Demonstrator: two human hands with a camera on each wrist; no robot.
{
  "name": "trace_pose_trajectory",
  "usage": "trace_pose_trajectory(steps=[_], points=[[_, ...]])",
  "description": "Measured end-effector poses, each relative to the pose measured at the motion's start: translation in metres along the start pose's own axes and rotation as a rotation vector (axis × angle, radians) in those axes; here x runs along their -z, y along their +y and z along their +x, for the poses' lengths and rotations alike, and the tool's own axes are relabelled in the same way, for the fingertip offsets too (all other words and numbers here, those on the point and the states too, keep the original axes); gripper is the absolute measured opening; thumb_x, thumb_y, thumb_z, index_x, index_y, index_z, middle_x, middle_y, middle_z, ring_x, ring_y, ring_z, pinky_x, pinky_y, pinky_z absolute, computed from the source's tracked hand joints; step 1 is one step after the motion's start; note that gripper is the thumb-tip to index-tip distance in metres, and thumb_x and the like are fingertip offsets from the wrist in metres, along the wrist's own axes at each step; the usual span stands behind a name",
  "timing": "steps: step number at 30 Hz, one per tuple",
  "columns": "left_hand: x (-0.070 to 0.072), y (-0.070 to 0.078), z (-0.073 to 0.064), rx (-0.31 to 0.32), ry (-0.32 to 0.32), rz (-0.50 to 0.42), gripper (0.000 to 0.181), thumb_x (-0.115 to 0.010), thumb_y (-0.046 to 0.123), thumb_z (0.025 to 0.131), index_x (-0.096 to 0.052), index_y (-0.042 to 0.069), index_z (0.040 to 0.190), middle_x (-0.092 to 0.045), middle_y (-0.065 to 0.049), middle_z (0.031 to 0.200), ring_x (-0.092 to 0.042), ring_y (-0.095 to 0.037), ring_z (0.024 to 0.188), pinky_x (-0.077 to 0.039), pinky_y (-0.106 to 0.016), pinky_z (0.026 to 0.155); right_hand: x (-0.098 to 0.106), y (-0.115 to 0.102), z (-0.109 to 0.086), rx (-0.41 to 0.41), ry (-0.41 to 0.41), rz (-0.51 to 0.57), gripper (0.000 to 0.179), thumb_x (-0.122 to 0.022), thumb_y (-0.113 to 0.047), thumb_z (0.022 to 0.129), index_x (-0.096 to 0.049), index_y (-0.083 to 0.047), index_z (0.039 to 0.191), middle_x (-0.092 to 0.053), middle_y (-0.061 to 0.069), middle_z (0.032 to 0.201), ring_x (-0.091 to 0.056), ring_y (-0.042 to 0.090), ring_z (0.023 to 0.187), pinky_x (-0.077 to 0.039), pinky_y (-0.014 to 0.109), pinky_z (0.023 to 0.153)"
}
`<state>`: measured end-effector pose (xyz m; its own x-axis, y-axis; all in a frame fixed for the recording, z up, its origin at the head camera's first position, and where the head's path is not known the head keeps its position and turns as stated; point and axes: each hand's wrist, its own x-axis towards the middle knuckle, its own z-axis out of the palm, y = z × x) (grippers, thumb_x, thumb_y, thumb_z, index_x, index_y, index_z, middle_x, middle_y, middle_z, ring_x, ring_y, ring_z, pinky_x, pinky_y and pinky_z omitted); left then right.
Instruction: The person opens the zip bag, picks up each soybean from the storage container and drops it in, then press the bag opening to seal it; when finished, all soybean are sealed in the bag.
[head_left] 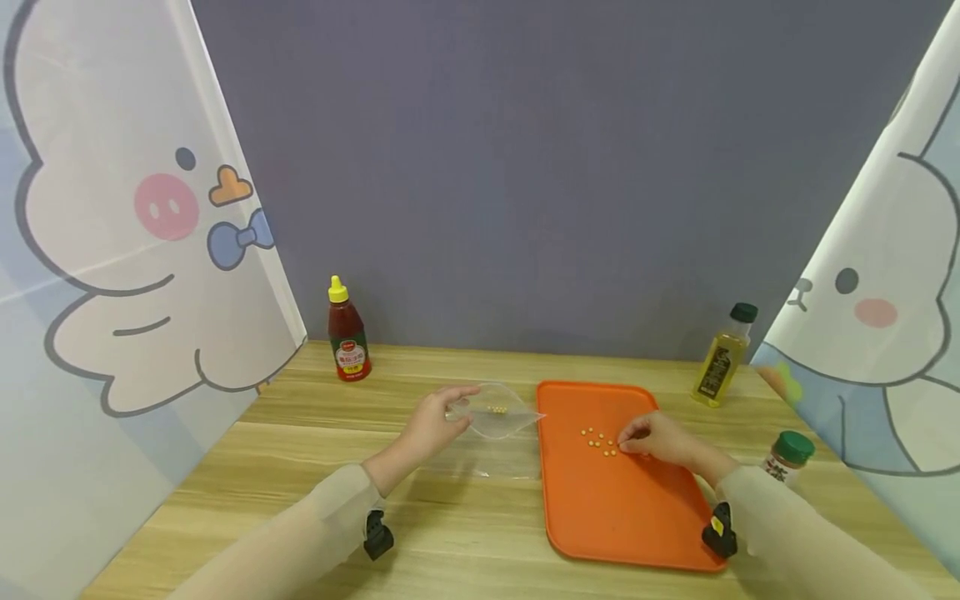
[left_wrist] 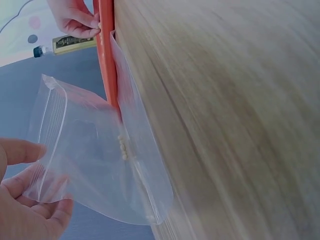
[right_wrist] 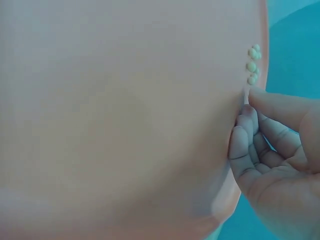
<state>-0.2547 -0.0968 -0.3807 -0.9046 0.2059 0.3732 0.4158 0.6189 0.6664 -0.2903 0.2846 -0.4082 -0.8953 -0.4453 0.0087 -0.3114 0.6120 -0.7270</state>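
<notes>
My left hand (head_left: 431,425) grips the zip rim of a clear zip-lock bag (left_wrist: 85,135) between thumb and fingers. The bag's mouth gapes, and several yellowish soybeans (left_wrist: 123,148) lie inside it. Just right of the bag, an orange tray (head_left: 622,508) carries several loose soybeans (head_left: 592,443). Over the tray, my right hand (head_left: 660,437) pinches with thumb and forefinger beside those beans. A small pale bean seems to sit at its fingertips in the left wrist view, mostly hidden by them. In the right wrist view the loose beans (right_wrist: 251,66) lie just beyond the thumb tip.
A ketchup bottle (head_left: 348,337) with a yellow cap stands at the back left of the wooden table (head_left: 300,467). Behind the tray, to the right, stands an oil bottle (head_left: 722,358). A green-capped jar (head_left: 792,450) is beside my right forearm. A grey panel backs the table.
</notes>
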Motion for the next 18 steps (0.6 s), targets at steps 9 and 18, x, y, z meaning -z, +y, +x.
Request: trace_pose_trajectory(steps=[9,18], points=[[0.001,-0.002,-0.001,-0.015,-0.001,-0.017,0.045,-0.071,-0.002,0.083,-0.063,0.007,0.127,-0.064,-0.012,0.128,-0.062,-0.03,0.108,-0.051,-0.048,0.092,0.004,-0.001,0.004,-0.084,-0.001,0.106,0.016,-0.062,-0.006,0.092,-0.066,0.009,0.096,-0.058,0.002,0.071,-0.051,0.011,0.061,-0.05,0.027,0.053],[0.002,-0.002,0.001,-0.022,0.001,0.003,0.045,-0.071,-0.002,0.083,-0.063,0.008,0.126,-0.065,-0.011,0.125,-0.063,-0.029,0.107,-0.052,-0.047,0.092,0.009,-0.015,0.01,-0.069,0.078,0.022,0.023,-0.064,-0.015,0.093,-0.068,0.006,0.102,-0.065,0.007,0.078,-0.057,0.016,0.07,-0.052,0.033,0.063]])
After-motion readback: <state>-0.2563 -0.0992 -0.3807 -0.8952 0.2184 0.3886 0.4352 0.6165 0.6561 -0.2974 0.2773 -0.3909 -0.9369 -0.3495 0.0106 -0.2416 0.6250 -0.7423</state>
